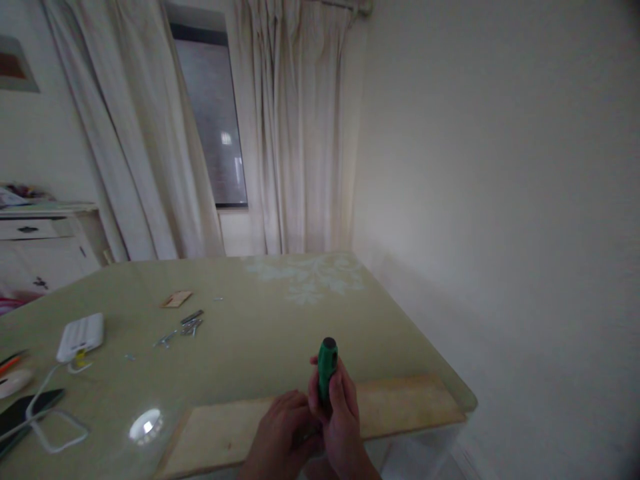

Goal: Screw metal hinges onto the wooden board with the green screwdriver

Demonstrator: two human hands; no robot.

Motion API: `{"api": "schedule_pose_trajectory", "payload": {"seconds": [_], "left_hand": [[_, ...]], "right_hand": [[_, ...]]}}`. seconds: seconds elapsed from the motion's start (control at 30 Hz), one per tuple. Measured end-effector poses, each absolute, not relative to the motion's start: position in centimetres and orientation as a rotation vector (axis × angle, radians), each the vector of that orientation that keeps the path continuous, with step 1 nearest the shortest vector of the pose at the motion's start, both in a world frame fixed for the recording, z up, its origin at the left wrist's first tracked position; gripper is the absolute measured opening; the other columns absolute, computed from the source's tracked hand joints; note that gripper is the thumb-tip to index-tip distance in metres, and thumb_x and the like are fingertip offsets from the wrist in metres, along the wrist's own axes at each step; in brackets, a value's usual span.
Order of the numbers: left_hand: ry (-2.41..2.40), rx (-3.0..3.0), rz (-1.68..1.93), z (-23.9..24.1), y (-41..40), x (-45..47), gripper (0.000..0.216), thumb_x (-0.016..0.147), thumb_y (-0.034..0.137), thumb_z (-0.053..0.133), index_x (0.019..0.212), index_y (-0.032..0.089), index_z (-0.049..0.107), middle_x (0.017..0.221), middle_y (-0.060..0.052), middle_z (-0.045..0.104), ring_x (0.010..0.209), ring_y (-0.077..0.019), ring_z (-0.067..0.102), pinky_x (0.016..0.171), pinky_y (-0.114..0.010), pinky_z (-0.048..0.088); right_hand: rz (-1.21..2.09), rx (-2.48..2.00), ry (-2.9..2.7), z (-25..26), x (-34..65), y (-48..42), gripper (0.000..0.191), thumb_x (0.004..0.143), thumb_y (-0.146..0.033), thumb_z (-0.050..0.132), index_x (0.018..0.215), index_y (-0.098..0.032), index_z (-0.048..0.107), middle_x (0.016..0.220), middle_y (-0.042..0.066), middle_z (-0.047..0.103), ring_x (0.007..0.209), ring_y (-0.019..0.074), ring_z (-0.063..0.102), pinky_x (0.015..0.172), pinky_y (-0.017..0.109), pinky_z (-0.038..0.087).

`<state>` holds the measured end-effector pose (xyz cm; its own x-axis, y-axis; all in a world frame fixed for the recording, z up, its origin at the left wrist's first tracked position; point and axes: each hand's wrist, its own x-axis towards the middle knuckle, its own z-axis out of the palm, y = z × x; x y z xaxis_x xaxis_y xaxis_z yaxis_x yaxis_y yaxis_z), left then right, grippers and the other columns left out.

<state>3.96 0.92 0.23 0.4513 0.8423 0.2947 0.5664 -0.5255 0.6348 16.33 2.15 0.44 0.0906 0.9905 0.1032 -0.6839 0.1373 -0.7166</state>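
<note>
My right hand (341,413) is wrapped round the green handle of a screwdriver (327,363), whose black butt end points up and away from me. The screwdriver's lower part is hidden by my fingers. Close beside it, my left hand (287,430) is closed with its fingers curled by the low end of the tool; what they hold, if anything, is hidden. Both hands are over a long pale wooden board (410,403) that lies along the near edge of the table, reaching out to either side of them.
Several loose screws (190,327) and a small wood piece (177,299) lie on the green-topped table (250,340). A white box-shaped device (81,335) with a white cable (63,448) and a dark phone-like slab (20,420) are at the left. A wall (500,233) runs along the right.
</note>
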Motion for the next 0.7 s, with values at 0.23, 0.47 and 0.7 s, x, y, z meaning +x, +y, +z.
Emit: {"api": "schedule_pose_trajectory", "payload": {"seconds": [0.23, 0.47, 0.7], "left_hand": [[1.205, 2.268, 0.795, -1.3, 1.5, 3.5, 0.013, 0.081, 0.018, 0.080, 0.093, 0.025, 0.080, 0.104, -0.005, 0.078, 0.103, -0.0239, 0.070, 0.095, -0.030, 0.052], [1.207, 2.288, 0.731, -1.3, 1.8, 3.3, 0.015, 0.080, 0.023, 0.081, 0.095, 0.026, 0.080, 0.104, -0.005, 0.078, 0.104, -0.0249, 0.070, 0.096, -0.031, 0.053], [1.135, 2.330, 0.718, -1.5, 2.2, 2.9, 0.008, 0.086, 0.028, 0.077, 0.093, 0.028, 0.080, 0.103, -0.004, 0.078, 0.101, -0.0232, 0.071, 0.090, -0.027, 0.054]], "right_hand": [[1.345, -0.487, -0.748, 0.6, 16.3, 2.4, 0.055, 0.082, -0.069, 0.078, 0.112, -0.024, 0.066, 0.065, -0.005, 0.055, 0.049, 0.0063, 0.034, 0.047, 0.019, 0.025], [1.354, -0.456, -0.761, 0.8, 16.3, 2.3, 0.062, 0.079, -0.073, 0.078, 0.116, -0.025, 0.065, 0.066, -0.006, 0.053, 0.048, 0.0056, 0.024, 0.046, 0.020, 0.020], [1.426, -0.412, -0.785, -0.7, 16.4, 3.0, 0.055, 0.088, -0.074, 0.067, 0.102, -0.020, 0.071, 0.065, -0.002, 0.055, 0.050, 0.0074, 0.034, 0.045, 0.020, 0.023]]}}
